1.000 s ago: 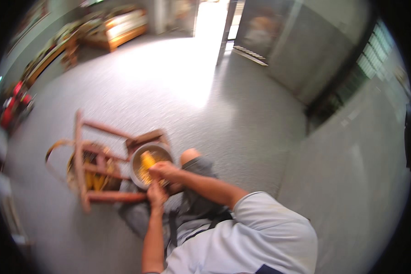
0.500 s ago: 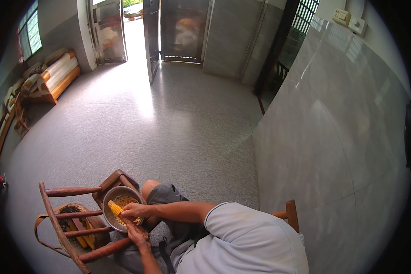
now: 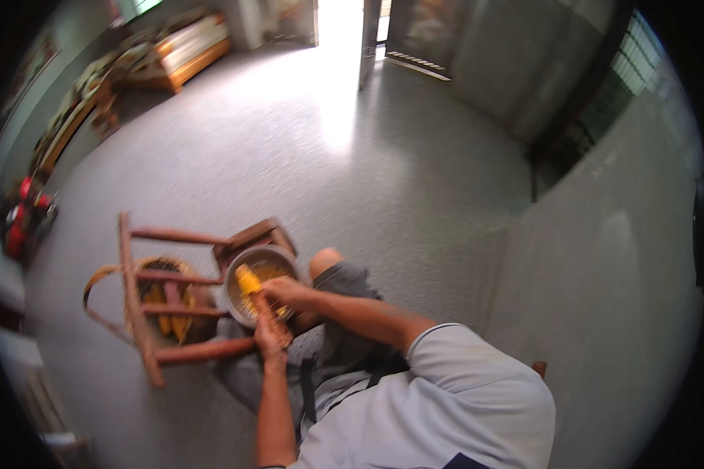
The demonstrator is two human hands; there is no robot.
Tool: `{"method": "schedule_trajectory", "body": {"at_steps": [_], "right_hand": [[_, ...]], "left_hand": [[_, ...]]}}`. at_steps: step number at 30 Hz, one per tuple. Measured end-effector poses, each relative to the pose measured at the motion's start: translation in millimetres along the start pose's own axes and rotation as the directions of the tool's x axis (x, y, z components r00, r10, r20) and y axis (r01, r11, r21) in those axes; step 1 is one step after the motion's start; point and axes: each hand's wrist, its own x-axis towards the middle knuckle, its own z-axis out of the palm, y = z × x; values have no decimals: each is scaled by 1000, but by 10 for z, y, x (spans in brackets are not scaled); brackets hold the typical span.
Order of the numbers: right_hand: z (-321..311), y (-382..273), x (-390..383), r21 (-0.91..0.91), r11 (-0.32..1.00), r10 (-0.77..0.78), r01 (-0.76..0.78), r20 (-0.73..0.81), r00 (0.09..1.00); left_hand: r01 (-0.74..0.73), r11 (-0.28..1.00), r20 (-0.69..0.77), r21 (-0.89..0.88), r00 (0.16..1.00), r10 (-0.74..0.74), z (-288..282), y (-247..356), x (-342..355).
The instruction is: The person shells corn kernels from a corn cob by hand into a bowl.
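Observation:
A corn cob point(image 3: 248, 280), yellow with kernels at its far end, points up and left over the metal bowl point(image 3: 231, 301). Reddish, bare cob point(image 3: 264, 309) shows nearer to me; I cannot tell whether this is the same cob or a second one. My left hand point(image 3: 272, 338) is wrapped round the bare part at the bowl's near rim. Against the corn, where yellow meets red, my right hand point(image 3: 288, 292) is closed, its fingertips partly hidden. Loose yellow kernels point(image 3: 267, 270) lie in the bowl.
The bowl sits on an overturned wooden chair point(image 3: 137, 313). Behind its rungs stands a handled basket point(image 3: 105, 273) with several yellow cobs point(image 3: 172, 322). A wooden bench point(image 3: 192, 59) lines the far left, red items point(image 3: 19, 223) lie left, and a grey wall point(image 3: 610, 313) rises right.
The view has swung, so the chair, bowl and hands appear higher and farther right, with some blur. Both hands still grip the corn over the bowl.

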Motion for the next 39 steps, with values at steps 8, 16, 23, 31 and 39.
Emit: {"method": "schedule_trajectory", "body": {"at_steps": [8,16,23,31,39], "right_hand": [[117,-70,42,493,808,368,-323,6,930],[180,-108,44,432,843,358,-319,-10,934],[168,-90,29,371,862,384,-346,-33,923],[175,-89,58,560,750,389,-353,59,919],[277,-111,27,503,764,398,-403,125,909]], "left_hand": [[75,979,206,-188,978,-35,-89,62,-16],[-15,999,166,-43,986,22,-85,28,-27],[-11,998,189,-69,982,24,-74,31,-21],[170,948,280,-270,956,-92,-123,45,-4],[119,988,243,-102,966,-91,-142,1,-59]]}}
